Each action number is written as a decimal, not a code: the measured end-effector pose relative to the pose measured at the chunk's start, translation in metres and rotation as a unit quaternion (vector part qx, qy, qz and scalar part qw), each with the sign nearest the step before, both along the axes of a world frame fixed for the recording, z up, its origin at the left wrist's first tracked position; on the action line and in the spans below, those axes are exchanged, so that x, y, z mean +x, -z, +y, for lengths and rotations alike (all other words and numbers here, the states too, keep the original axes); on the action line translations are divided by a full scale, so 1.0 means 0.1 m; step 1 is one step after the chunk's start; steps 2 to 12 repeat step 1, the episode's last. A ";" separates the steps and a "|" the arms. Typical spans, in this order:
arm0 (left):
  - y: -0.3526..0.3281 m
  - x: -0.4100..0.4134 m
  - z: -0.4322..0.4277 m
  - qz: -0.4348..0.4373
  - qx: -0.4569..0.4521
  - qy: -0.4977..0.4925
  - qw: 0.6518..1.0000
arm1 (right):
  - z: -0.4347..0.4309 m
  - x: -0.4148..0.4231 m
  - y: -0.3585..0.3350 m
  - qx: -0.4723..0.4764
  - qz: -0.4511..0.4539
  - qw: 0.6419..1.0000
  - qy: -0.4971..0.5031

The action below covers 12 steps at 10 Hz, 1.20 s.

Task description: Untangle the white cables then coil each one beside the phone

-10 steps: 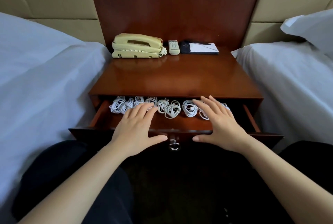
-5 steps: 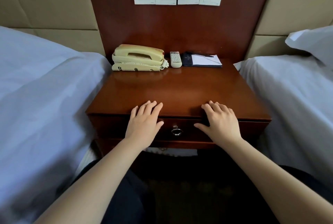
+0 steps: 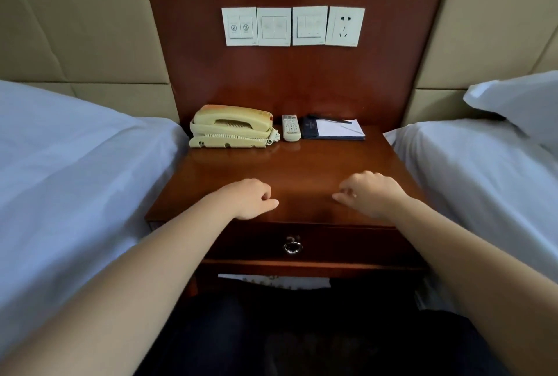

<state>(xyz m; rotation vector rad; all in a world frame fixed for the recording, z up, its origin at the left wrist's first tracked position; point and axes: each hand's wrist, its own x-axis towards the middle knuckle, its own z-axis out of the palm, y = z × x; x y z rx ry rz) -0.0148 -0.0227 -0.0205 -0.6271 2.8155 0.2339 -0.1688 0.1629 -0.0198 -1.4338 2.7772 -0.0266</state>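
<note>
Hands over the nightstand [image 3: 305, 167], drawer [image 3: 338, 242] closed
left hand [image 3: 252, 199] and right hand [image 3: 373, 194] loosely curled, holding nothing; phone [image 3: 231, 126] at the back corner

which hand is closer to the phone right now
Left. The left hand sits near the front edge of the nightstand, almost straight in front of the phone. The right hand is equally far forward but off to the right, in line with the notepad.
</note>
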 end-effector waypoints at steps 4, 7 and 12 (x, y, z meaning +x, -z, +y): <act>-0.28 -0.26 -0.16 -0.079 0.033 0.009 0.996 | -0.22 -0.22 -0.15 0.040 -0.074 0.996 0.025; -0.28 -0.26 -0.16 -0.079 0.033 0.009 0.996 | -0.22 -0.22 -0.15 0.040 -0.074 0.996 0.025; -0.28 -0.26 -0.16 -0.079 0.033 0.009 0.996 | -0.22 -0.22 -0.15 0.040 -0.074 0.996 0.025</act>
